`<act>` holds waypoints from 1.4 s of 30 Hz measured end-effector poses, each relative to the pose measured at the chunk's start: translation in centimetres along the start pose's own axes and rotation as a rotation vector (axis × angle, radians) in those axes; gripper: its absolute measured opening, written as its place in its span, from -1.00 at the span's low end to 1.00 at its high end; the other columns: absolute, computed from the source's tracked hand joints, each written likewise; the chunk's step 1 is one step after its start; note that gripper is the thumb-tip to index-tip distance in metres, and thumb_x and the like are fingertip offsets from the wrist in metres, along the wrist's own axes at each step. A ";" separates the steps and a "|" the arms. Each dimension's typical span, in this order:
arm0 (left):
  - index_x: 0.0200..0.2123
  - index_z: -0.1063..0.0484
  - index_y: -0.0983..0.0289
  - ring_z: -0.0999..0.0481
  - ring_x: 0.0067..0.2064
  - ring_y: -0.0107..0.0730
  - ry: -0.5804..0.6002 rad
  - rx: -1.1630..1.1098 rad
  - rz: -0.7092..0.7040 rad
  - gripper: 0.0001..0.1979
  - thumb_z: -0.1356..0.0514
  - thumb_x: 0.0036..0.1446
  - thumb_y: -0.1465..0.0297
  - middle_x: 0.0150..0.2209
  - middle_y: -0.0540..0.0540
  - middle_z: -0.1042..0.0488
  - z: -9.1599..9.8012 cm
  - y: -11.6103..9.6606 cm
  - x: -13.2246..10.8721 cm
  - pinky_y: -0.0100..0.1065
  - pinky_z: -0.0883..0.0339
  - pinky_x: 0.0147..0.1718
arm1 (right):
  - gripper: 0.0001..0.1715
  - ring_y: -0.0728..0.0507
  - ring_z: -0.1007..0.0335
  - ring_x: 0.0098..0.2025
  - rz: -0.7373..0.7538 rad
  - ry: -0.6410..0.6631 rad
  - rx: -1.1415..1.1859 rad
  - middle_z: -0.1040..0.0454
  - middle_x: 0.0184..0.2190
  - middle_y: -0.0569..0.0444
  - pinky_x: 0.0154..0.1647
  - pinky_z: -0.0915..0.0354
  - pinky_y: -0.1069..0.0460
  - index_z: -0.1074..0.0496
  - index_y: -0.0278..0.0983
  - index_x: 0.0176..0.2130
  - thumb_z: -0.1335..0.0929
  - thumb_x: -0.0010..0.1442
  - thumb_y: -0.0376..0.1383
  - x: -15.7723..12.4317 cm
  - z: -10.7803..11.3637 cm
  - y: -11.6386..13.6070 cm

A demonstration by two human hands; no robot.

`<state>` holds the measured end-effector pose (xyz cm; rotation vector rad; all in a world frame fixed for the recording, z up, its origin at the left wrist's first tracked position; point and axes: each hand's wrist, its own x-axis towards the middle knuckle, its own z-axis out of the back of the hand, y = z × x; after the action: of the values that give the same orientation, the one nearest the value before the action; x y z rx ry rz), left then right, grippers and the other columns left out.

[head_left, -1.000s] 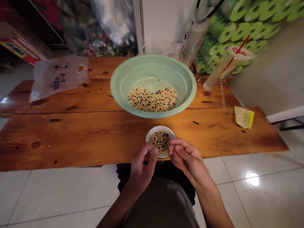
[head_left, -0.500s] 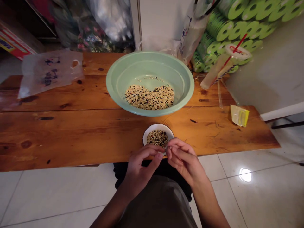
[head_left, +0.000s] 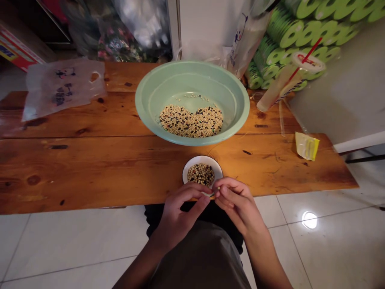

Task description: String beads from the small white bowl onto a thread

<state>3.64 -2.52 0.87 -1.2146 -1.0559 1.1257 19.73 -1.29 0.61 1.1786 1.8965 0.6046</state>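
A small white bowl [head_left: 188, 170] of mixed pale and dark beads stands at the near edge of the wooden table [head_left: 90, 168]. Just in front of it my left hand [head_left: 179, 214] and my right hand [head_left: 236, 202] meet, fingertips pinched together on something tiny that I cannot make out. Both hands hover over the bowl's near rim. Behind the bowl sits a big mint-green basin [head_left: 234, 100] holding a heap of the same beads [head_left: 191, 121].
A clear plastic bag [head_left: 61, 88] lies at the table's back left. At the right are a tilted plastic cup with a red straw [head_left: 285, 80], a yellow wrapper [head_left: 306, 146] and stacked green rolls [head_left: 300, 32]. White tiled floor lies below.
My hands have drawn closer together, until the fingertips touch at the bowl's near rim. The view has shifted slightly.
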 end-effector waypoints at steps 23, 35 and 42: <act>-0.41 -0.51 0.26 -0.55 -0.16 -0.39 0.035 -0.021 -0.059 -0.89 -0.22 0.16 0.50 -0.23 0.05 -0.58 0.7 0.6 -0.4 -0.35 -0.38 -0.09 | -0.90 0.12 0.06 -0.64 0.081 0.075 -0.069 -0.46 -0.47 0.09 -0.64 0.18 0.09 -0.58 -0.24 -0.30 -0.40 0.17 -0.32 0.1 -0.1 -0.5; -0.43 -0.50 0.27 -0.55 -0.16 -0.44 0.005 -0.006 -0.052 -0.87 -0.21 0.16 0.52 -0.25 0.05 -0.58 0.5 0.3 -0.4 -0.42 -0.36 -0.09 | -0.90 0.09 0.03 -0.58 0.082 0.056 -0.114 -0.43 -0.45 0.09 -0.59 0.19 0.06 -0.59 -0.23 -0.29 -0.42 0.17 -0.30 -0.1 0.0 -0.5; -0.42 -0.50 0.27 -0.55 -0.17 -0.42 0.005 0.004 -0.053 -0.88 -0.21 0.16 0.49 -0.25 0.06 -0.58 0.4 0.3 -0.5 -0.40 -0.36 -0.10 | -0.90 0.08 0.01 -0.57 0.083 0.097 -0.088 -0.45 -0.42 0.06 -0.58 0.18 0.05 -0.58 -0.24 -0.31 -0.41 0.18 -0.30 -0.2 -0.3 -0.3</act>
<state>3.10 -2.98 0.56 -1.1796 -1.0758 1.0834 19.39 -1.57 0.60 1.1949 1.8882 0.7950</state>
